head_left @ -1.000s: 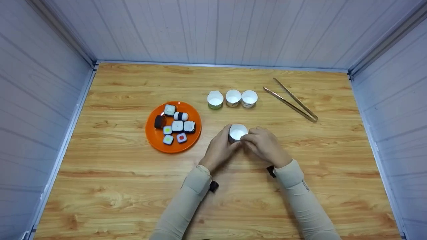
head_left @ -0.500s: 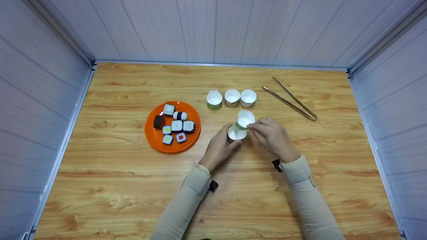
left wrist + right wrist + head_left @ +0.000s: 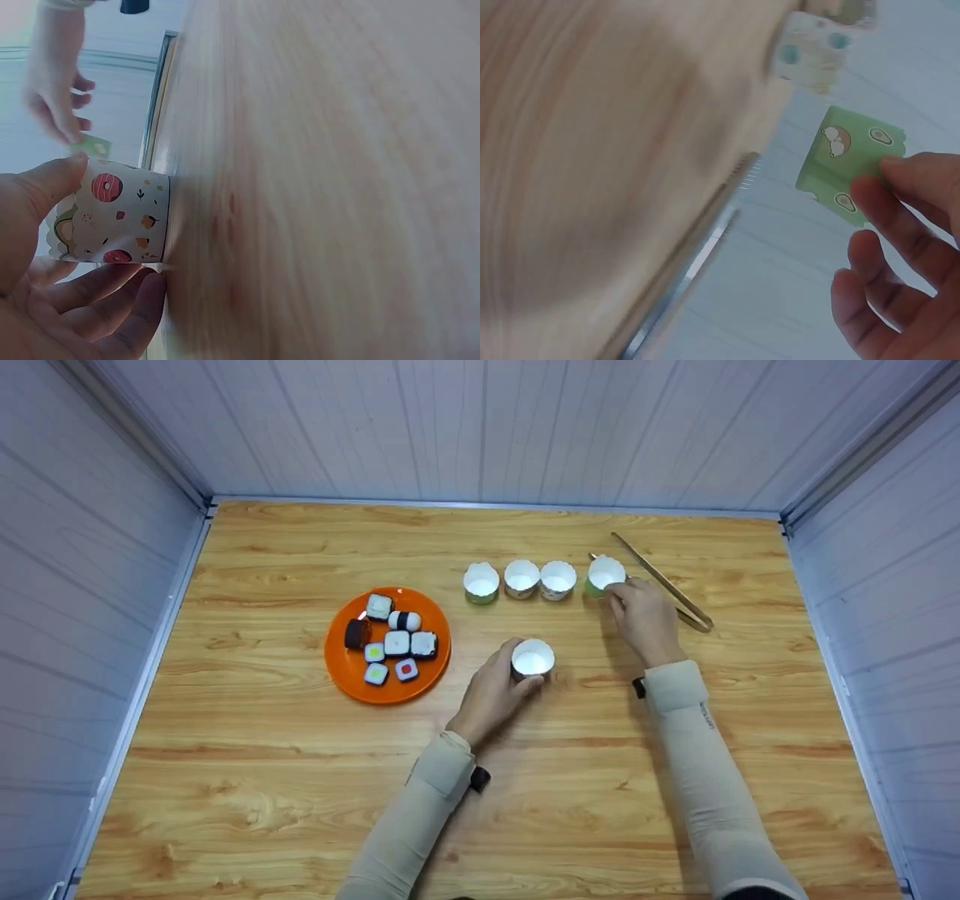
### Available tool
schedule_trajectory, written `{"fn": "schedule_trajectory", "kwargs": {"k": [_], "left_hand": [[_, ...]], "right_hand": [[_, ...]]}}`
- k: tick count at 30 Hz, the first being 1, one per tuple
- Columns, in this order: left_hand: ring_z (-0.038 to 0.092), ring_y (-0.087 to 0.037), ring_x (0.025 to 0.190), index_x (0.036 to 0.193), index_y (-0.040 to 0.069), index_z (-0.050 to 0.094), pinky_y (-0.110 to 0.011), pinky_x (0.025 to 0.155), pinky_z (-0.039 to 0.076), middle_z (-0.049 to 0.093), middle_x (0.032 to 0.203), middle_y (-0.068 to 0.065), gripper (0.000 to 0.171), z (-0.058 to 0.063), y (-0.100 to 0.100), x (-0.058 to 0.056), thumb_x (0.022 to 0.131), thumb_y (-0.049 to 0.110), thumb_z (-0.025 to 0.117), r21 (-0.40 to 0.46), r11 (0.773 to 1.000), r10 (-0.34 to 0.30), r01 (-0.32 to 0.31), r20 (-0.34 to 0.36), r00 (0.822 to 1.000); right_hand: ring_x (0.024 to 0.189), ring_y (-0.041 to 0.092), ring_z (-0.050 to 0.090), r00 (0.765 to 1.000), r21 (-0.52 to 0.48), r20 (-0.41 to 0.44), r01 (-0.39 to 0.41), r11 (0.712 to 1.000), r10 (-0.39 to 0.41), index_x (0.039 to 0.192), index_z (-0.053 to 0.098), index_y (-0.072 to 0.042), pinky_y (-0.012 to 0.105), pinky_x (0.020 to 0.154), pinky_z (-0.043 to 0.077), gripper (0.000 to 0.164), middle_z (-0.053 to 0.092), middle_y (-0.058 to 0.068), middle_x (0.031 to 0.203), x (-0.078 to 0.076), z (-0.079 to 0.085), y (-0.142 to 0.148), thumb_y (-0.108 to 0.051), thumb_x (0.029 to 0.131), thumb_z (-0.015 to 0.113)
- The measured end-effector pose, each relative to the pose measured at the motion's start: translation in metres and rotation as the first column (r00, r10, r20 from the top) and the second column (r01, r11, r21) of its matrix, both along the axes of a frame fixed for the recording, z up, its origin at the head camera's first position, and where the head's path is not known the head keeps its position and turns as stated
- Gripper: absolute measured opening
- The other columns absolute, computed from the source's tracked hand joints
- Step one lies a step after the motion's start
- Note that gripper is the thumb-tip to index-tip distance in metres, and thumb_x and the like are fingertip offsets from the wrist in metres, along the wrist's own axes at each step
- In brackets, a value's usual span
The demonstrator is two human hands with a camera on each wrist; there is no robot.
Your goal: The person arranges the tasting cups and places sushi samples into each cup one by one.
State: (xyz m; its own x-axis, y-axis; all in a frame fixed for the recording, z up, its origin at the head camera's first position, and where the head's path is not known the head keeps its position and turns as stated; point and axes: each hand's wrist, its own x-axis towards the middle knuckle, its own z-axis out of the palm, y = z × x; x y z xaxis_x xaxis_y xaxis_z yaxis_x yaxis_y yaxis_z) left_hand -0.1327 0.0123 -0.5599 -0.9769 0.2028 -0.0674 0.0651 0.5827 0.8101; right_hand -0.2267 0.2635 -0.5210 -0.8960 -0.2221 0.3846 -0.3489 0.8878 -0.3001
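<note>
My left hand (image 3: pixel 491 690) grips a white paper baking cup (image 3: pixel 124 214) printed with pink donuts and small leaves; its base is down by the tabletop. Thumb and fingers lie on opposite sides of it. My right hand (image 3: pixel 645 615) pinches the rim of a green paper baking cup (image 3: pixel 851 165) with avocado prints, between thumb and fingertip. In the right wrist view this green cup is raised off the wood. From the head view it sits just right of a row of three cups, made up of a left cup (image 3: pixel 481 583), a middle cup (image 3: pixel 522 578) and a right cup (image 3: pixel 558 580).
Metal tongs (image 3: pixel 694 615) lie at the back right, partly hidden behind the right hand and green cup. To the left, an orange plate (image 3: pixel 337 667) bears several sushi pieces (image 3: pixel 397 643). Pale panel walls (image 3: pixel 480 427) enclose the wooden table (image 3: pixel 300 810) on three sides.
My right hand has lifted the green cup out of the donut cup and carried it right and back, beside the row. The left hand has stayed in place around the donut cup.
</note>
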Motion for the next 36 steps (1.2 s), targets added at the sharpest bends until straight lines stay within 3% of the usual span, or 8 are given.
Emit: {"fn": "schedule_trajectory", "kwargs": {"k": [9, 24, 30, 36], "left_hand": [[0.053, -0.019, 0.125, 0.143, 0.018, 0.046, -0.040, 0.102, 0.044, 0.056, 0.137, -0.004, 0.061, 0.000, 0.000, 0.001, 0.091, 0.030, 0.075, 0.015, 1.000, 0.005, -0.004, -0.002, 1.000], [0.054, -0.019, 0.124, 0.143, 0.015, 0.045, -0.040, 0.101, 0.045, 0.056, 0.136, -0.006, 0.062, -0.002, 0.000, 0.000, 0.091, 0.033, 0.074, -0.006, 1.000, -0.010, 0.010, -0.027, 1.000], [0.053, -0.019, 0.126, 0.144, 0.015, 0.044, -0.040, 0.102, 0.044, 0.056, 0.137, -0.007, 0.063, -0.002, 0.001, 0.000, 0.092, 0.033, 0.074, -0.011, 1.000, -0.012, 0.011, -0.020, 1.000], [0.053, -0.019, 0.126, 0.144, 0.016, 0.044, -0.040, 0.103, 0.044, 0.056, 0.137, -0.007, 0.063, -0.001, 0.000, 0.000, 0.091, 0.033, 0.074, -0.008, 1.000, -0.005, 0.005, -0.015, 1.000]], "right_hand": [[0.082, 0.035, 0.064, 0.987, 0.040, 0.150, 0.043, 0.998, -0.049, 0.102, 0.078, -0.006, 0.049, 0.063, 0.053, 0.014, 0.070, 0.015, 0.095, -0.018, -0.018, -0.003, -0.011, 0.097, 0.067], [0.082, 0.036, 0.066, 0.987, 0.052, 0.159, 0.019, 0.998, -0.027, 0.106, 0.078, -0.007, 0.049, 0.064, 0.055, 0.015, 0.071, 0.016, 0.097, -0.021, -0.022, -0.009, -0.011, 0.097, 0.066], [0.083, 0.035, 0.066, 0.992, 0.060, 0.122, 0.025, 0.998, -0.033, 0.113, 0.073, -0.004, 0.047, 0.064, 0.054, 0.020, 0.071, 0.017, 0.098, -0.012, -0.019, -0.011, -0.012, 0.096, 0.067], [0.071, 0.028, 0.062, 0.998, -0.005, -0.011, -0.069, 0.998, 0.069, 0.108, 0.074, -0.003, 0.041, 0.059, 0.051, 0.017, 0.069, 0.013, 0.087, 0.018, -0.003, -0.023, -0.009, 0.093, 0.071]]}}
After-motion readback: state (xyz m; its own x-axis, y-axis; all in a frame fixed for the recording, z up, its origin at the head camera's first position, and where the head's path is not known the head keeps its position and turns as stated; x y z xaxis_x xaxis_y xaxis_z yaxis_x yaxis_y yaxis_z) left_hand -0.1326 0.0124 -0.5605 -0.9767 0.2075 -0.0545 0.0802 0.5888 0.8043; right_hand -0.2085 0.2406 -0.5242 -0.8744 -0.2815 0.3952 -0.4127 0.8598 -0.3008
